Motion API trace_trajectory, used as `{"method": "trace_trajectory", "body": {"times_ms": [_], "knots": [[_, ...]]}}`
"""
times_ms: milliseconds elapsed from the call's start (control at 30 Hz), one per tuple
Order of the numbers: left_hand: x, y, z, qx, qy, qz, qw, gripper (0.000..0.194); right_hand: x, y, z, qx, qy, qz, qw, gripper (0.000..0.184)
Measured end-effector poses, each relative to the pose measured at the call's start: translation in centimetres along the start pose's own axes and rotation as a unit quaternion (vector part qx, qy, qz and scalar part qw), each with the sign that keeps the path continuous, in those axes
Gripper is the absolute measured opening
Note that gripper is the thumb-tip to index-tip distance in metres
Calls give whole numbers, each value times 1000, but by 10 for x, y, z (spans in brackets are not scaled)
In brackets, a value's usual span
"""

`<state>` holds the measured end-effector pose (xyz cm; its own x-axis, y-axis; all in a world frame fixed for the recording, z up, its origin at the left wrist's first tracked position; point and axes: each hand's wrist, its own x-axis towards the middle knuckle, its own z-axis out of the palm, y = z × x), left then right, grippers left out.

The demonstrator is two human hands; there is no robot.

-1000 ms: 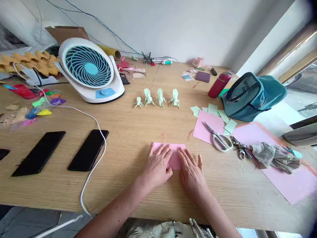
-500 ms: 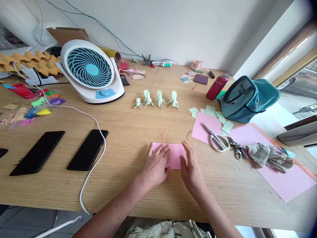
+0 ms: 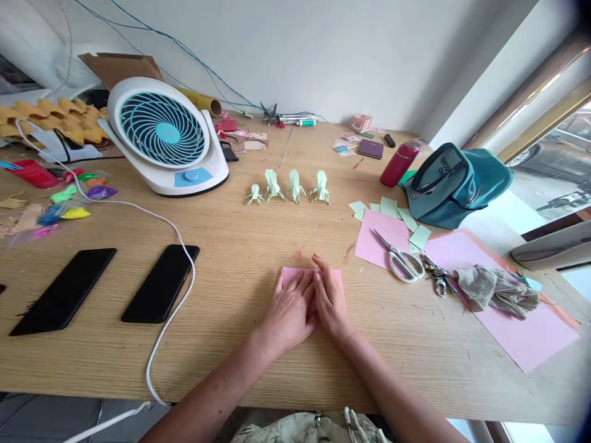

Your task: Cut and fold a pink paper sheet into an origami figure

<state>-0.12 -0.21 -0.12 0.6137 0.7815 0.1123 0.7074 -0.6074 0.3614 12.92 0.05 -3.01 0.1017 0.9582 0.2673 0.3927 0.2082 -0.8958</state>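
A small pink sheet of paper (image 3: 337, 282) lies on the table in front of me, mostly covered by my hands. My left hand (image 3: 290, 307) rests flat on its left part, fingers stretched forward and pressing down. Over the middle and right part is my right hand (image 3: 331, 301), its fingers extended and its edge against the sheet, right beside the left fingertips. Neither hand is wrapped round anything. Beyond them stand several pale green folded-paper figures (image 3: 294, 186) in a row.
To the right are scissors (image 3: 401, 257) on a pink sheet (image 3: 369, 237), a bunch of keys (image 3: 436, 274), a grey cloth (image 3: 496, 290), a red bottle (image 3: 399, 164) and a teal bag (image 3: 455, 184). Leftward lie two black phones (image 3: 159, 284), a white cable (image 3: 178, 301) and a fan (image 3: 166, 135).
My right hand has moved left from the sheet's right edge to its middle, up against my left hand. The left hand stays on the paper. The view has shifted slightly.
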Motion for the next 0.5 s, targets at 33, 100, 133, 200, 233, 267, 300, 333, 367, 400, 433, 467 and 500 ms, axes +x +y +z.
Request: {"method": "trace_trajectory", "body": {"times_ms": [33, 100, 133, 200, 233, 267, 300, 333, 367, 400, 433, 467, 500], "knots": [[0, 1, 0, 6, 0, -1, 1000, 61, 0, 2, -1, 2, 10, 2, 1000, 39], [1, 5, 1, 22, -4, -8, 1000, 63, 1, 6, -3, 13, 21, 5, 1000, 36], [2, 7, 2, 33, -7, -14, 999, 63, 2, 7, -3, 24, 22, 6, 999, 35], [5, 14, 8, 64, -18, -23, 998, 63, 2, 7, -4, 46, 18, 9, 999, 35], [7, 17, 12, 84, -25, -25, 996, 63, 2, 7, -4, 55, 16, 12, 998, 35], [10, 21, 17, 107, -29, -31, 993, 64, 2, 5, -4, 61, 16, 16, 998, 36], [13, 24, 22, 131, -29, -48, 990, 64, 2, 4, -5, 66, 16, 21, 997, 36], [16, 28, 28, 140, -30, -60, 988, 63, 2, 3, -5, 72, 15, 26, 997, 37], [19, 30, 35, 144, -31, -72, 986, 61, 2, 1, -6, 76, 15, 32, 996, 37], [21, 32, 41, 148, -32, -85, 985, 60, 2, 0, -6, 81, 14, 36, 996, 38], [23, 34, 46, 151, -32, -95, 983, 59, 2, -1, -6, 85, 13, 40, 995, 38], [23, 34, 51, 148, -26, -113, 982, 58, 2, -1, -6, 86, 14, 43, 995, 38], [23, 35, 55, 144, -17, -126, 981, 57, 2, -2, -6, 85, 15, 43, 995, 38]]}}
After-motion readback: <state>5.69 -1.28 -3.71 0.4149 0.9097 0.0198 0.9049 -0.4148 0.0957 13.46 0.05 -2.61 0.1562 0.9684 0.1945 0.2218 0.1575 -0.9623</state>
